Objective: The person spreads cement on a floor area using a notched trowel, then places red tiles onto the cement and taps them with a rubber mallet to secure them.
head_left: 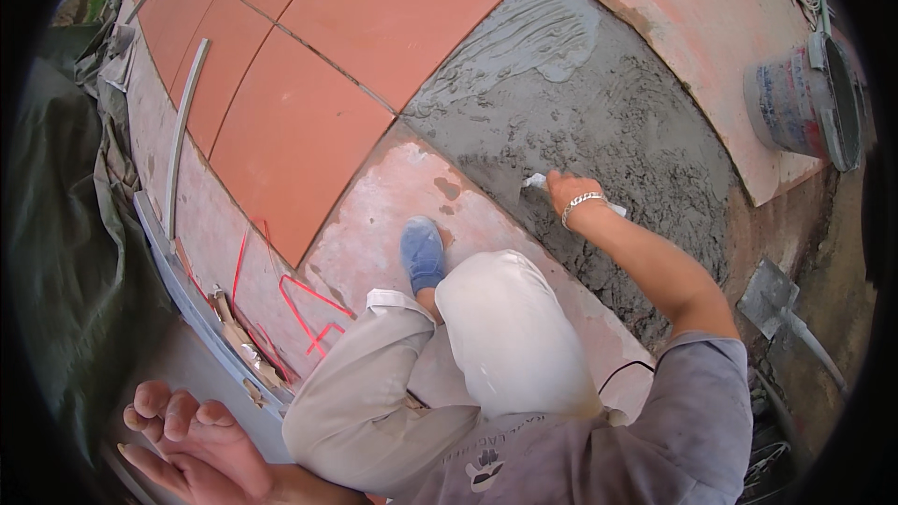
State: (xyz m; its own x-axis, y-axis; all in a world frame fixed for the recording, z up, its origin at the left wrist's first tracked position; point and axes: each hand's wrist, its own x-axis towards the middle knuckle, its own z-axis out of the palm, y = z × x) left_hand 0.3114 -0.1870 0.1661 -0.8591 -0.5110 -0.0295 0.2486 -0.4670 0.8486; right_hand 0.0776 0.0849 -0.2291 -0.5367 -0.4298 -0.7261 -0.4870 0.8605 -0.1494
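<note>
My right hand (571, 194), with a chain bracelet on its wrist, is closed around the pale handle of a trowel (535, 181). The trowel is over the near left edge of the wet grey mortar (627, 131); its blade blends into the mortar and is hard to make out. My left hand (192, 444) is raised at the lower left, palm showing, fingers loosely bent and apart, with nothing in it. Large terracotta tiles (299, 112) lie left of and beyond the mortar.
A mortar-stained bucket (795, 98) stands at the right, above a shovel (772, 299). Long metal straightedges (187, 131) lie along the left, beside a dark green tarp (65, 224). Red string (309, 304) and torn cardboard (245, 346) lie near my left knee.
</note>
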